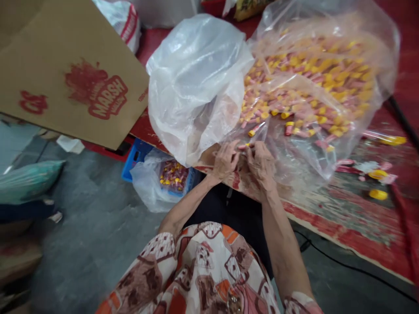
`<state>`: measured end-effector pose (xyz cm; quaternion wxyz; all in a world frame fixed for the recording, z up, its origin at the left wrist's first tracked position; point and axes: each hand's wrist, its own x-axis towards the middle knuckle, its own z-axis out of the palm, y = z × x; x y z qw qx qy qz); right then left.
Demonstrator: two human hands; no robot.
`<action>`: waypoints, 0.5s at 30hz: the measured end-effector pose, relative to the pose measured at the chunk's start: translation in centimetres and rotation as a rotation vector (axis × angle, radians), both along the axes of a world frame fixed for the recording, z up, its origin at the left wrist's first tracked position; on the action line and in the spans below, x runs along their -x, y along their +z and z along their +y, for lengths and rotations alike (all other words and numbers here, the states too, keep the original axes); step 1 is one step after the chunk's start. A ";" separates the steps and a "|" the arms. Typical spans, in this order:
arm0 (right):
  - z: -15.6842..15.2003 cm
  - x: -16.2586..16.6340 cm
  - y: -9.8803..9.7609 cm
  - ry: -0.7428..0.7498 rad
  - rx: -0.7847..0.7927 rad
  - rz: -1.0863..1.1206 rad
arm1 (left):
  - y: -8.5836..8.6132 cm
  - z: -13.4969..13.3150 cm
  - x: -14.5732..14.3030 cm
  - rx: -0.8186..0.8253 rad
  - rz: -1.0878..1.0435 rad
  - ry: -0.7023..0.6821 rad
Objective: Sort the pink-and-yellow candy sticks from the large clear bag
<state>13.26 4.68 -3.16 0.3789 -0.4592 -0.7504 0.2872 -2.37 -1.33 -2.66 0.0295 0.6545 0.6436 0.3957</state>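
head view: the left hand (225, 161) and right hand (262, 163), both curled nearly closed, pinch a small pink-and-yellow piece (244, 147) between them. similar pieces (321, 87) fill a clear bag (304, 163) just beyond.

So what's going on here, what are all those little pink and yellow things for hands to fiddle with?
A person's left hand and right hand are close together at the table edge. A small pink-and-yellow piece shows at their fingertips, but blur hides which hand grips it. Just beyond, a big clear bag holds lots of similar pieces, beside a puffy white bag.
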 end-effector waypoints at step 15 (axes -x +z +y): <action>-0.8 -0.3 1.0 -0.002 0.027 0.000 | -0.4 -0.5 0.0 0.034 -0.283 0.121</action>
